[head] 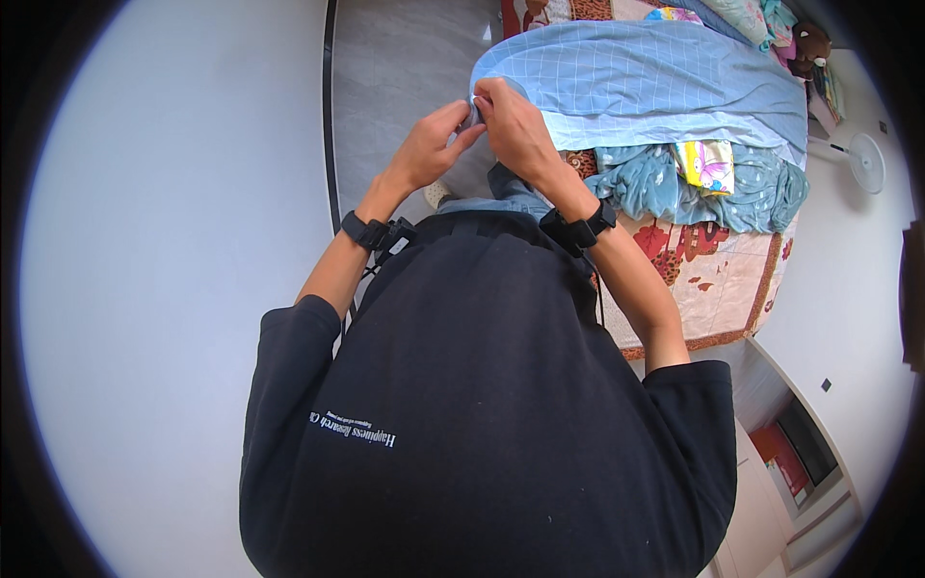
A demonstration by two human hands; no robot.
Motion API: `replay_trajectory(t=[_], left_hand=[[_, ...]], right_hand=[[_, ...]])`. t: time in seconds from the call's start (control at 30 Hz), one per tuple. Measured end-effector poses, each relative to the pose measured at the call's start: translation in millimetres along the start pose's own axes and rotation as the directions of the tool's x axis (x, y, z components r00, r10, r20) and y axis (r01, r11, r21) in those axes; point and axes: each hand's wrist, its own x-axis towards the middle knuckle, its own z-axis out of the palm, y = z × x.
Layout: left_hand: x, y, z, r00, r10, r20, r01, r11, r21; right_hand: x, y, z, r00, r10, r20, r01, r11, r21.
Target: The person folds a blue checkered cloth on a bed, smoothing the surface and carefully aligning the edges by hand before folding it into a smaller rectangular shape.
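A light blue cloth with a white grid pattern (621, 68), perhaps a sheet or duvet cover, spreads over the bed in front of me. Its near-left edge rises to my fingers. My right hand (512, 124) pinches that edge between thumb and fingers. Right beside it, my left hand (437, 139) holds the same bit of cloth, thumb and fingertips almost meeting the right hand's. The small portion gripped is mostly covered by the fingers. A paler blue strip (636, 130) of the cloth shows along its side nearest me.
A crumpled teal blanket (643, 180) lies on the patterned bedspread (701, 289), with a folded yellow-and-white printed cloth (707, 167) on it. Pillows (737, 18) and a brown plush toy (811, 49) sit at the far right. A white fan (866, 163) stands beyond; a wall (181, 253) rises at left.
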Motion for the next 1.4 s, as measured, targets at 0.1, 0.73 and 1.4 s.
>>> replay_trajectory(t=[0.1, 0.73, 1.4], left_hand=[[0, 0, 1, 1.000, -0.002, -0.002, 0.002, 1.000, 0.031], [-2, -14, 11, 0.982, -0.098, -0.162, 0.116, 0.987, 0.110], [-7, -15, 2, 0.998, -0.067, 0.019, 0.062, 0.984, 0.168]], right_hand=[[0, 3, 0, 0.999, 0.013, 0.036, -0.013, 1.000, -0.004], [1, 5, 0, 0.980, 0.047, 0.192, -0.061, 0.996, 0.065], [-10, 36, 4, 0.946, -0.102, 0.306, 0.129, 0.989, -0.069]])
